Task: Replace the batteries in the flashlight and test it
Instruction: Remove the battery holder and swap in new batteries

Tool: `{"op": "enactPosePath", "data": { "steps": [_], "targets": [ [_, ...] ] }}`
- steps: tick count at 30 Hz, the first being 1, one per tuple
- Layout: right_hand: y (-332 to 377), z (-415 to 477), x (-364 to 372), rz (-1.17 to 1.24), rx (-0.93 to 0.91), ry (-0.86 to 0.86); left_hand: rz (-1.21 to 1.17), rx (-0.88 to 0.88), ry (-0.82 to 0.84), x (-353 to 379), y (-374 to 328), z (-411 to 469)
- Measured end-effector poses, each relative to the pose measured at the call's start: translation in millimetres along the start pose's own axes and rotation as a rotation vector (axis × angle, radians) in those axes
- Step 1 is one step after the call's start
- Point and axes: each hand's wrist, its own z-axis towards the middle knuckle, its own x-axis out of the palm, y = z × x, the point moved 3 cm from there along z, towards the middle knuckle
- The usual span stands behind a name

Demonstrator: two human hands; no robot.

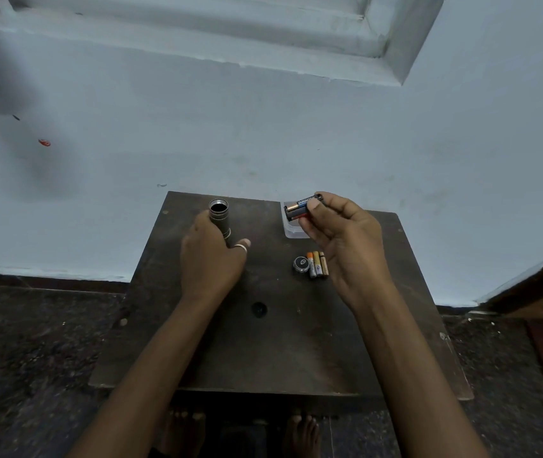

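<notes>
My left hand [212,256] grips a dark metal flashlight body [220,215], held upright on the table with its open end facing up. My right hand [343,233] pinches a black battery holder [300,209] with batteries in it, raised just above a clear plastic packet [291,233] at the table's far right. The flashlight's round end cap [300,263] lies on the table. Right beside the cap lie three loose small batteries [317,264], side by side, close under my right palm.
A small dark wooden table [263,342] stands against a pale blue wall, with a round hole [259,309] near its middle. My bare feet [300,434] show below its near edge on a dark speckled floor. A wooden door frame [534,285] stands at the right.
</notes>
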Motion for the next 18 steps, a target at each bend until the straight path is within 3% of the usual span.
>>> {"op": "enactPosePath", "data": {
  "steps": [9,15,18],
  "targets": [
    [-8.3,1.6,0.8,0.522,0.334,-0.048,0.049,0.108,-0.082,-4.8,-2.4,0.0],
    [-7.5,0.6,-0.1,0.551,0.357,-0.056,0.012,0.338,-0.15,-7.1,-7.3,2.9],
    [-8.6,2.5,-2.5,0.435,0.294,-0.077,-0.006,0.416,-0.136,-5.2,-10.0,4.1]
  ]
}}
